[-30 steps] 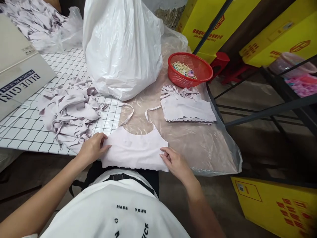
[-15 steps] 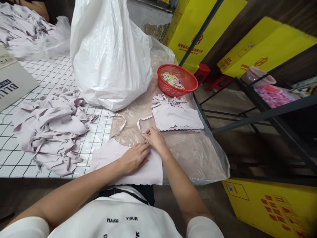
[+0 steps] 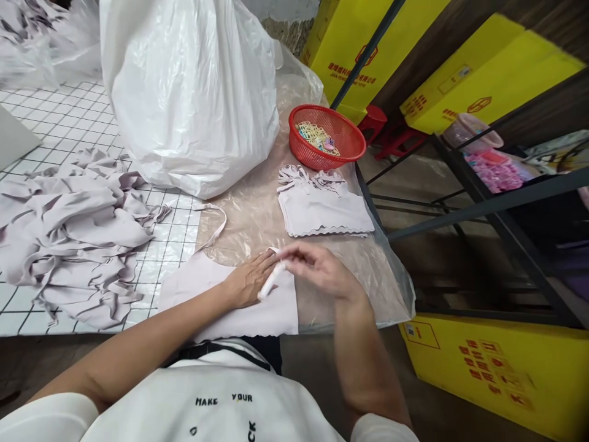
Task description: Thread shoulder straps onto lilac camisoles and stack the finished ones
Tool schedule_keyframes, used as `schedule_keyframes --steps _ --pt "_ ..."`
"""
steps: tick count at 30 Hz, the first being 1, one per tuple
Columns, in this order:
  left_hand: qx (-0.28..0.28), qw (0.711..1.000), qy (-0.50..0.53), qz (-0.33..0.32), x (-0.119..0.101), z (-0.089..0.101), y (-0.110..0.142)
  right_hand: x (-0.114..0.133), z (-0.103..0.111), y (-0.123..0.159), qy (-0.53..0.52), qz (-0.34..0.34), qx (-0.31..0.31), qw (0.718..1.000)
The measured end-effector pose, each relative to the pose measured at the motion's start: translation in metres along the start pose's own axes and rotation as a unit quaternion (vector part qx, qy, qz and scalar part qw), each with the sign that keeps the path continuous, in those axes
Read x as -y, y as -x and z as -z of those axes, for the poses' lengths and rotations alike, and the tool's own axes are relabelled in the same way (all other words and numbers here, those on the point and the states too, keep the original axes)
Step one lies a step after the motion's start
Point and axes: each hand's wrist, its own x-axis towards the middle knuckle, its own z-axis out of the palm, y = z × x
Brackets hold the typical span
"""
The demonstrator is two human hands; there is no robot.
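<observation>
The left hand (image 3: 251, 279) was laid flat, palm down, on a pale lilac garment (image 3: 271, 319), with its fingers extended toward the upper right part of the piece and gripping nothing. The right hand (image 3: 324, 270) was raised just beside the left fingertips, its grip narrowed on the right strap (image 3: 271, 282) between thumb and fingers; the free end hung down over the garment, near the left hand. Motion blur obscured the exact contact of the right fingers. The garment was spread at the front edge of the table, in front of the person, with its scalloped edge toward the body. Its left strap (image 3: 221, 230) lay in a loose curve, partly on the clear plastic sheet (image 3: 248, 227) covering the work surface. A stack of folded garments (image 3: 326, 212) lay beyond the right hand, its straps gathered at the far side. Behind the stack stood a red basket (image 3: 354, 142) containing small pale yellow pieces (image 3: 310, 132). A white plastic bag (image 3: 197, 104) stood at far centre, and a loose heap of garments (image 3: 78, 233) lay left of the spread garment.
</observation>
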Motion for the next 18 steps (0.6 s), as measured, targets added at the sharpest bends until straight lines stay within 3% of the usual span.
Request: schedule_keyframes --steps 3,5,9,13,15,18 --pt "0.016 1.000 -0.006 -0.001 0.001 0.001 0.000 0.010 -0.009 0.039 0.051 0.025 0.123 0.991" --pt "0.017 1.000 -0.011 0.000 0.002 0.002 0.000 0.002 -0.018 0.057 0.062 -0.004 0.134 0.989" --pt "0.010 1.000 -0.006 -0.009 0.002 0.005 0.001 -0.030 -0.033 0.066 0.005 -0.127 -0.008 0.992" --pt "0.003 1.000 -0.007 -0.027 0.002 0.008 0.001 -0.056 -0.041 0.037 -0.087 -0.167 -0.138 0.972" --pt "-0.002 0.999 -0.006 -0.033 0.002 0.009 0.001 -0.062 -0.045 0.018 -0.116 -0.184 -0.154 0.964" --pt "-0.011 0.999 -0.006 -0.034 0.003 0.007 0.002 -0.065 -0.054 -0.002 -0.148 -0.222 -0.129 0.955"
